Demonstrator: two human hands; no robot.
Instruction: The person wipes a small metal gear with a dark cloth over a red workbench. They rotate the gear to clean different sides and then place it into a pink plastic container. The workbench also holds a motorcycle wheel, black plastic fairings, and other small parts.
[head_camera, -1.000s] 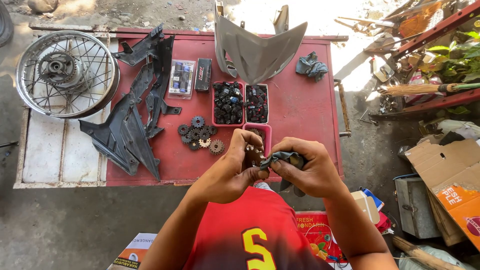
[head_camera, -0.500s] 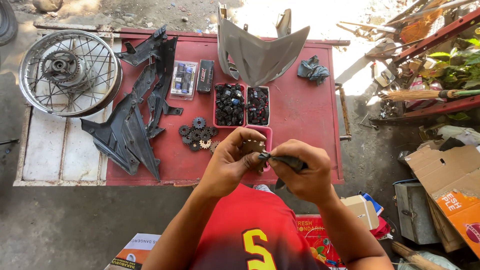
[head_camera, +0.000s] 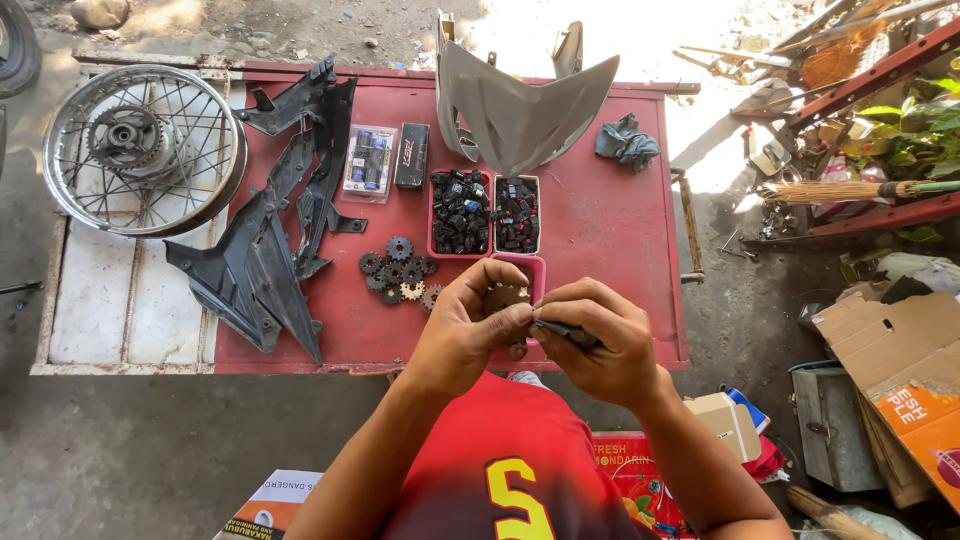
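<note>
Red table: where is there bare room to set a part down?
The table's right side is free, between the two bins and the right edge, below the rag. A smaller patch lies at the front, left of the left hand. Crowded: black panels, sprockets, bins and fairing.

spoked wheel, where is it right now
In the head view the spoked wheel lies flat at the far left, on the pale boards beside the red table, just left of the black plastic panels.
</note>
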